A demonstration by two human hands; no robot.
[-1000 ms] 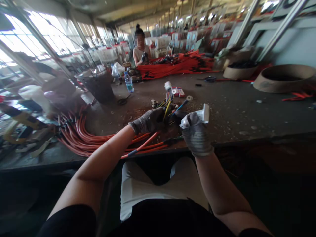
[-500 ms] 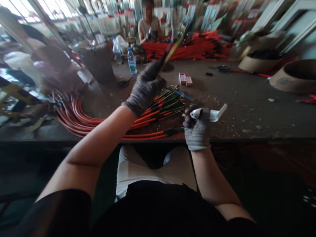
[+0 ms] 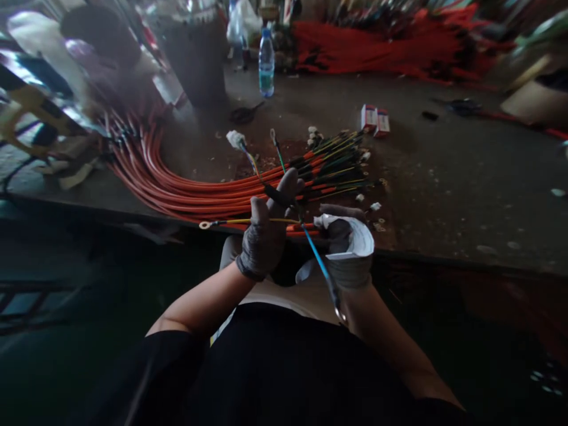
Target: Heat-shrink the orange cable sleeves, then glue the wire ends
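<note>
A: Dark, littered workbench (image 3: 444, 195), orange cables (image 3: 177, 189) curving along its left part, a water bottle (image 3: 266, 62) at upper centre.

B: And your hands?

A: At frame centre, your left hand (image 3: 265, 236) pinches a thin wire harness (image 3: 284, 198); your right hand (image 3: 344, 248) is curled around white paper strips (image 3: 359, 236).

B: Risk?

A: The blue lead (image 3: 319, 266) dangles to your lap; it could snag and tug loose.

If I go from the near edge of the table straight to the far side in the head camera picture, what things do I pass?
Gloved left hand holding thin wires → bundle of orange cables → white connector → water bottle → heap of red cables at the far side.
</note>
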